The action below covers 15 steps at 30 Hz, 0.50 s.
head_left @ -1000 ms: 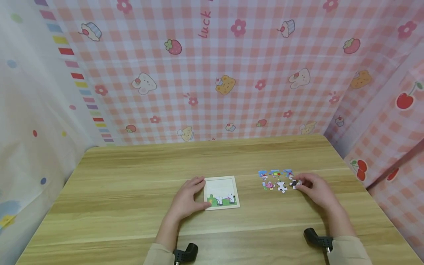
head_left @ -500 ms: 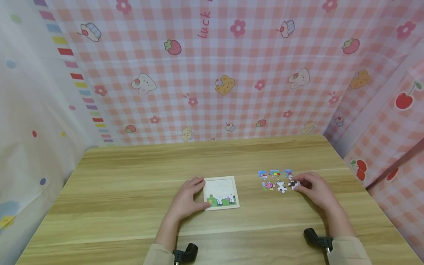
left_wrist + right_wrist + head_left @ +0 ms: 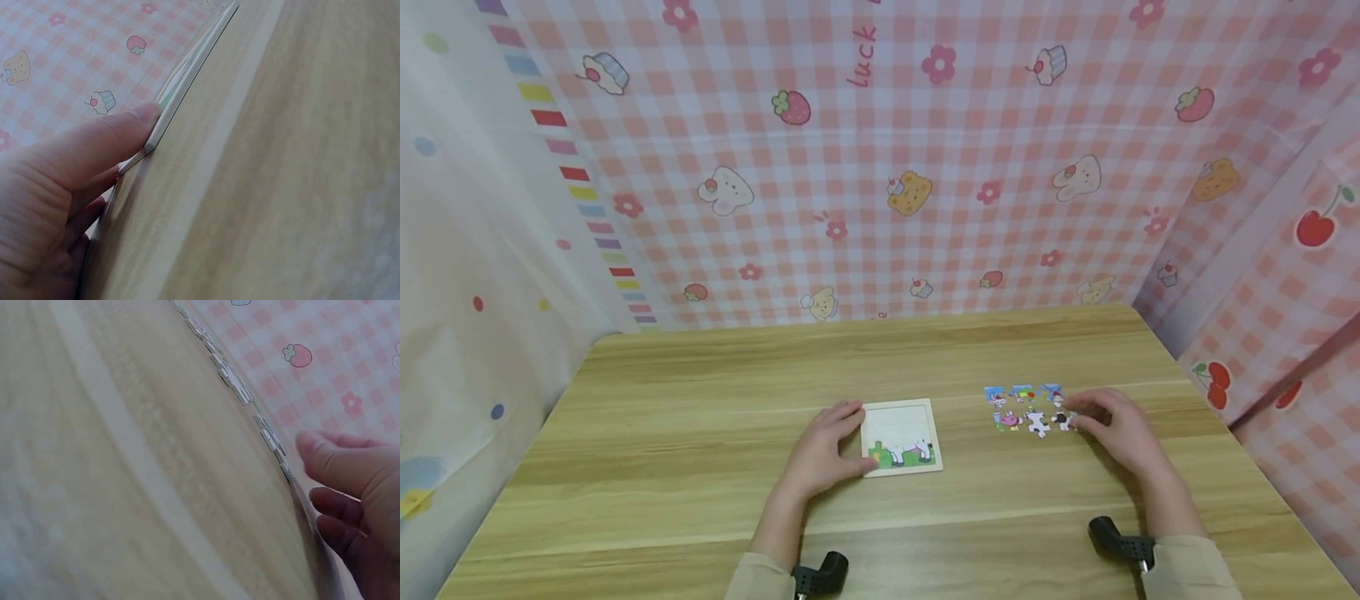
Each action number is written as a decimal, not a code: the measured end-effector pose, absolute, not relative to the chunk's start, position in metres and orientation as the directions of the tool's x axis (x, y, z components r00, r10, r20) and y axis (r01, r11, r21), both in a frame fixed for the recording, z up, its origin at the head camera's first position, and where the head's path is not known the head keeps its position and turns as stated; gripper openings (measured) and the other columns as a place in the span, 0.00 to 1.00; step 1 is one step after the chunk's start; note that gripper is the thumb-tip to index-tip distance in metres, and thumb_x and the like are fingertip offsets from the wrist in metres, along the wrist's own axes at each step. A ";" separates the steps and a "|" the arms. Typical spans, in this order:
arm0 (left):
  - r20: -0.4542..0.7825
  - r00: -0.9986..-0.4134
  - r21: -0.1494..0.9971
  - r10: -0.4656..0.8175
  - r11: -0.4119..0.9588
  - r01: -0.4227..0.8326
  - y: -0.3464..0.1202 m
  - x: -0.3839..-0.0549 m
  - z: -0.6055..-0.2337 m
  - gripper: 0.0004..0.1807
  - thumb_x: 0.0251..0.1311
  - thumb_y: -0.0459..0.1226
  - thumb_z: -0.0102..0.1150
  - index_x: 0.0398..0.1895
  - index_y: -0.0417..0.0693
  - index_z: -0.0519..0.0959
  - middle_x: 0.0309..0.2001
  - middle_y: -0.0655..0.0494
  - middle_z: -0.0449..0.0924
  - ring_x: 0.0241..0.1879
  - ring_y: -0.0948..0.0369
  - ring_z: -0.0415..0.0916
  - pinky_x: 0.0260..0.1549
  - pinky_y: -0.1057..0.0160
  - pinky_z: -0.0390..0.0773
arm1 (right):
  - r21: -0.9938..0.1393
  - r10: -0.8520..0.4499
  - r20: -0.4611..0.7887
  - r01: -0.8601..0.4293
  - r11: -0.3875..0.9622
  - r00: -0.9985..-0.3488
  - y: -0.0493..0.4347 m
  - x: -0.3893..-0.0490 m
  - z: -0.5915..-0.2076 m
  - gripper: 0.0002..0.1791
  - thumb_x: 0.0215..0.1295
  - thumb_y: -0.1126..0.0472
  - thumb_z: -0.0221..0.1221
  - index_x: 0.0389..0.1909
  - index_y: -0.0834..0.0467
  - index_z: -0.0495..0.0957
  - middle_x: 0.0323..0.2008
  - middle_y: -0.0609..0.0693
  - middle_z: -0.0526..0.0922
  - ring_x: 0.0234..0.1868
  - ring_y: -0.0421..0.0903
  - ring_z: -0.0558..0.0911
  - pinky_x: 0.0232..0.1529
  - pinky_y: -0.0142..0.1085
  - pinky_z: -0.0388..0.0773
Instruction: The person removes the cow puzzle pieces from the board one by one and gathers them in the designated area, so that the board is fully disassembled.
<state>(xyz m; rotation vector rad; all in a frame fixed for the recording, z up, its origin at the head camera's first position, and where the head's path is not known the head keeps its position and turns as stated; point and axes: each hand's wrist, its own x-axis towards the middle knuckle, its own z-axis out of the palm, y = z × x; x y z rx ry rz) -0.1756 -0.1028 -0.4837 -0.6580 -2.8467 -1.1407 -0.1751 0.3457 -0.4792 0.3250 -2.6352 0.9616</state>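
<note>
A square wooden puzzle tray [image 3: 898, 421] lies on the table, with fitted pieces of grass and white animal legs along its bottom. My left hand [image 3: 826, 446] holds the tray by its left side. In the left wrist view the left thumb [image 3: 134, 122] presses on the corner, with the other fingers by the edge, partly hidden. Loose jigsaw pieces lie in two rows to the right of the tray. Beside the black-and-white jigsaw piece [image 3: 1062, 419] at the near right of these rows is my right hand [image 3: 1112, 429], thumb and fingers apart with nothing visible between them.
Near my right hand lie a white jigsaw piece [image 3: 1037, 422], a pink-faced piece [image 3: 1008, 420] and several blue-topped pieces [image 3: 1022, 392]. The wooden table [image 3: 722, 400] meets a pink checked curtain [image 3: 880, 208] at the back.
The black-and-white piece has shifted slightly left towards the other pieces. My right thumb and fingers have come off it. My left hand and the tray stay in place.
</note>
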 end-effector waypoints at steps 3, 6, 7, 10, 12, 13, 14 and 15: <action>0.158 -0.911 0.659 0.380 0.647 0.384 -0.103 -0.176 -0.484 0.42 0.48 0.47 0.77 0.65 0.36 0.73 0.69 0.47 0.68 0.72 0.47 0.57 0.69 0.45 0.59 | -0.580 -0.080 0.374 -0.300 0.757 -0.924 0.343 -0.175 -0.477 0.13 0.57 0.70 0.69 0.44 0.63 0.84 0.36 0.53 0.81 0.34 0.36 0.74 0.33 0.26 0.72; 0.161 -0.911 0.661 0.381 0.643 0.386 -0.103 -0.176 -0.484 0.42 0.48 0.47 0.76 0.65 0.36 0.73 0.69 0.47 0.68 0.72 0.47 0.58 0.69 0.45 0.59 | -0.581 -0.073 0.385 -0.303 0.755 -0.920 0.335 -0.175 -0.472 0.13 0.58 0.69 0.69 0.44 0.63 0.84 0.33 0.50 0.79 0.31 0.37 0.74 0.31 0.29 0.73; 0.162 -0.911 0.662 0.380 0.642 0.386 -0.103 -0.176 -0.484 0.42 0.48 0.47 0.76 0.65 0.36 0.73 0.69 0.47 0.68 0.71 0.47 0.58 0.69 0.45 0.59 | -0.580 -0.077 0.390 -0.310 0.753 -0.918 0.331 -0.176 -0.470 0.12 0.58 0.69 0.69 0.44 0.63 0.84 0.32 0.49 0.79 0.31 0.37 0.74 0.31 0.29 0.73; 0.165 -0.910 0.662 0.381 0.641 0.389 -0.103 -0.176 -0.484 0.42 0.48 0.47 0.76 0.65 0.36 0.73 0.69 0.47 0.68 0.71 0.46 0.58 0.68 0.46 0.60 | -0.585 -0.117 0.404 -0.355 0.729 -0.907 0.317 -0.177 -0.468 0.12 0.58 0.70 0.69 0.43 0.63 0.83 0.31 0.48 0.78 0.30 0.38 0.74 0.30 0.30 0.73; 0.166 -0.909 0.661 0.381 0.642 0.389 -0.103 -0.176 -0.484 0.42 0.48 0.47 0.76 0.65 0.36 0.73 0.69 0.46 0.68 0.71 0.46 0.58 0.68 0.46 0.60 | -0.591 -0.160 0.410 -0.395 0.703 -0.898 0.307 -0.179 -0.467 0.12 0.57 0.71 0.69 0.43 0.64 0.83 0.31 0.48 0.79 0.30 0.38 0.74 0.30 0.30 0.74; 0.165 -0.909 0.658 0.383 0.644 0.390 -0.103 -0.176 -0.484 0.42 0.48 0.47 0.76 0.65 0.36 0.73 0.69 0.46 0.68 0.71 0.46 0.58 0.68 0.46 0.60 | -0.592 -0.183 0.413 -0.416 0.690 -0.892 0.301 -0.179 -0.467 0.12 0.56 0.71 0.69 0.42 0.64 0.83 0.31 0.47 0.79 0.30 0.38 0.74 0.30 0.30 0.75; 0.164 -0.909 0.656 0.384 0.646 0.391 -0.103 -0.176 -0.484 0.42 0.48 0.47 0.76 0.65 0.36 0.73 0.69 0.46 0.68 0.71 0.46 0.58 0.69 0.46 0.59 | -0.595 -0.205 0.416 -0.436 0.676 -0.886 0.296 -0.179 -0.466 0.13 0.55 0.72 0.69 0.42 0.64 0.83 0.31 0.47 0.79 0.31 0.38 0.74 0.30 0.30 0.75; 0.162 -0.909 0.653 0.384 0.648 0.390 -0.103 -0.176 -0.484 0.42 0.48 0.47 0.76 0.65 0.36 0.73 0.69 0.47 0.68 0.71 0.46 0.58 0.69 0.46 0.59 | -0.599 -0.224 0.416 -0.451 0.661 -0.881 0.290 -0.180 -0.466 0.13 0.54 0.72 0.70 0.42 0.64 0.83 0.31 0.47 0.80 0.31 0.38 0.74 0.30 0.30 0.75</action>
